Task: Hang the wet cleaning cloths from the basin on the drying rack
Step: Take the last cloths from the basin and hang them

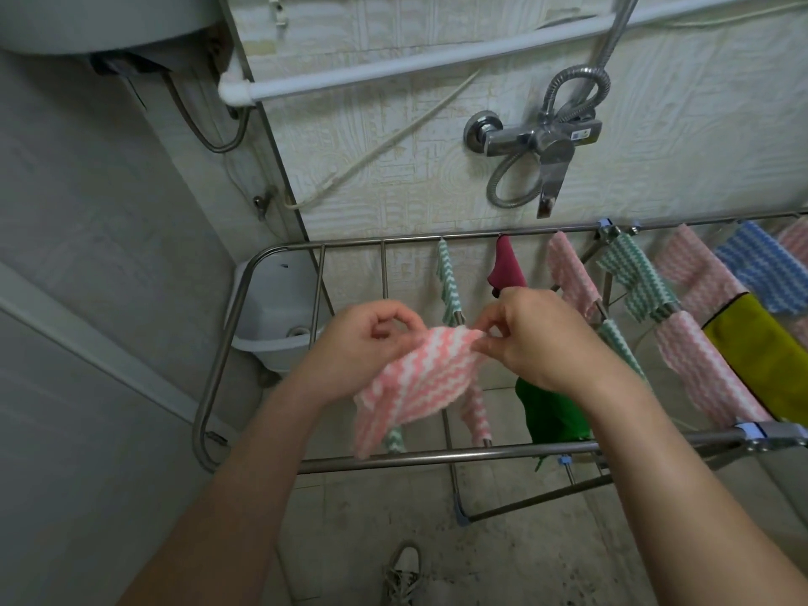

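Observation:
A pink-and-white striped cloth (415, 382) hangs between both hands above the steel drying rack (393, 461). My left hand (363, 343) pinches its upper left edge, and my right hand (538, 338) pinches its upper right corner. The cloth droops in folds over the rack's left section. On the rails behind hang a green-striped cloth (448, 282), a maroon cloth (505, 264), a green cloth (551, 413) and several pink, green, blue and yellow ones to the right. A grey basin (271, 308) sits beyond the rack's left end; its inside is hidden.
A shower mixer (538, 142) with a coiled hose juts from the tiled wall above the rack. A white pipe (393, 67) runs along the wall. A water heater (87, 24) hangs at top left. My shoe (402, 570) stands on the tiled floor under the rack.

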`<act>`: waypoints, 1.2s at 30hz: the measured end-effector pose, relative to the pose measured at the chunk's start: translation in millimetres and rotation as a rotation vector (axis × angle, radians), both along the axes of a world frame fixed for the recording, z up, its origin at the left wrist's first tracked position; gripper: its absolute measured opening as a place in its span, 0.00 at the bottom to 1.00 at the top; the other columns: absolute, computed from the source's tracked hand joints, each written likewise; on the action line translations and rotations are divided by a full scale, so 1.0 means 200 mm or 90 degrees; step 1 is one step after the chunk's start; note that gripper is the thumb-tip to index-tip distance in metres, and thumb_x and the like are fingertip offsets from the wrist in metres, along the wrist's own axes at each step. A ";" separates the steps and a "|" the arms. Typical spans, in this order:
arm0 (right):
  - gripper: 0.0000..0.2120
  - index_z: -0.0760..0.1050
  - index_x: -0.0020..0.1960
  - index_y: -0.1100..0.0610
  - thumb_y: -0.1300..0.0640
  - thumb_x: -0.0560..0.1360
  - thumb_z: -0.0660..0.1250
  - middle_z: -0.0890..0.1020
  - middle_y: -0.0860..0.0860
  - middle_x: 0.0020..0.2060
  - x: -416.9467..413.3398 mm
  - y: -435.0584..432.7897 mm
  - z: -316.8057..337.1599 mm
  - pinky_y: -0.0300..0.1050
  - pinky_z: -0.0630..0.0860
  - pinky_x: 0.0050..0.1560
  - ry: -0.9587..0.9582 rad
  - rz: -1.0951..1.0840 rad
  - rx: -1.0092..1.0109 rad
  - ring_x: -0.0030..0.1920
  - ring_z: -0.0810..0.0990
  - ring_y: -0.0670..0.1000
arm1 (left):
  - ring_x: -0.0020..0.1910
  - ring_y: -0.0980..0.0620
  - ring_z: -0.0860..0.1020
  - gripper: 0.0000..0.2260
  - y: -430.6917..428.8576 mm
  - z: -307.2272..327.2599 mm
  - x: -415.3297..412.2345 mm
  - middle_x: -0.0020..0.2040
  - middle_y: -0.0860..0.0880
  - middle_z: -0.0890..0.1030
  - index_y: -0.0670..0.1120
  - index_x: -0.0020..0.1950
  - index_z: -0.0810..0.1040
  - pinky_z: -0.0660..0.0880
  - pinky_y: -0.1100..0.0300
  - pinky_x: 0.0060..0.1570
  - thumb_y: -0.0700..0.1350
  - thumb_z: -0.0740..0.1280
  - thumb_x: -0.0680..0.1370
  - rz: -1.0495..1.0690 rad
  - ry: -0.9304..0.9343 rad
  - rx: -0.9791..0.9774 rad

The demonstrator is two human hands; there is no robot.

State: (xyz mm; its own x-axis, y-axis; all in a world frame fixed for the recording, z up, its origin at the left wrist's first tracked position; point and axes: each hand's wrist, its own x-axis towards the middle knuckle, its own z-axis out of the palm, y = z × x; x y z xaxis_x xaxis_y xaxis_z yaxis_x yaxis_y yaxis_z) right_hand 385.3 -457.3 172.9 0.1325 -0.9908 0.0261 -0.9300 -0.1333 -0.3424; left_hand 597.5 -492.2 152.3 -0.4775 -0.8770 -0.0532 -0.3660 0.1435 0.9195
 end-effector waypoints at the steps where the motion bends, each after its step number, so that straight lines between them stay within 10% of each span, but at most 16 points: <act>1: 0.05 0.83 0.47 0.48 0.50 0.72 0.73 0.72 0.40 0.36 0.00 -0.01 -0.02 0.40 0.67 0.42 -0.026 -0.003 -0.011 0.41 0.73 0.44 | 0.36 0.46 0.77 0.04 -0.01 0.01 0.03 0.39 0.36 0.81 0.49 0.45 0.83 0.74 0.50 0.43 0.43 0.73 0.72 -0.023 -0.007 0.039; 7: 0.02 0.75 0.45 0.62 0.64 0.76 0.66 0.79 0.59 0.39 0.07 -0.04 -0.05 0.48 0.81 0.40 -0.690 -0.038 0.261 0.37 0.81 0.54 | 0.44 0.49 0.83 0.09 -0.08 0.04 0.18 0.44 0.45 0.84 0.49 0.48 0.83 0.80 0.50 0.51 0.36 0.70 0.73 -0.067 -0.104 0.061; 16: 0.11 0.80 0.49 0.62 0.60 0.68 0.73 0.84 0.58 0.41 0.04 -0.23 -0.09 0.39 0.81 0.40 -0.705 -0.001 0.232 0.39 0.84 0.52 | 0.33 0.52 0.81 0.11 -0.20 -0.08 0.24 0.37 0.47 0.83 0.46 0.41 0.81 0.79 0.60 0.33 0.45 0.78 0.63 0.130 0.429 0.235; 24: 0.04 0.71 0.46 0.60 0.64 0.77 0.66 0.82 0.55 0.43 0.13 -0.41 -0.22 0.44 0.81 0.35 -0.871 -0.168 0.179 0.40 0.84 0.49 | 0.36 0.51 0.79 0.12 -0.39 -0.15 0.19 0.40 0.48 0.80 0.55 0.45 0.73 0.77 0.57 0.30 0.38 0.67 0.75 0.261 0.367 0.168; 30: 0.08 0.66 0.44 0.57 0.57 0.79 0.64 0.79 0.53 0.37 0.17 -0.50 -0.21 0.56 0.81 0.29 -0.601 -0.138 0.091 0.31 0.83 0.55 | 0.42 0.50 0.80 0.20 -0.52 -0.18 0.22 0.39 0.50 0.82 0.49 0.30 0.81 0.79 0.54 0.37 0.29 0.61 0.75 0.223 0.351 0.146; 36: 0.07 0.70 0.52 0.62 0.59 0.78 0.65 0.81 0.56 0.39 0.12 -0.70 -0.24 0.41 0.77 0.24 -0.741 -0.173 0.264 0.30 0.81 0.50 | 0.44 0.59 0.82 0.14 -0.66 -0.20 0.22 0.46 0.55 0.84 0.51 0.41 0.86 0.78 0.66 0.40 0.35 0.65 0.76 0.252 0.240 0.153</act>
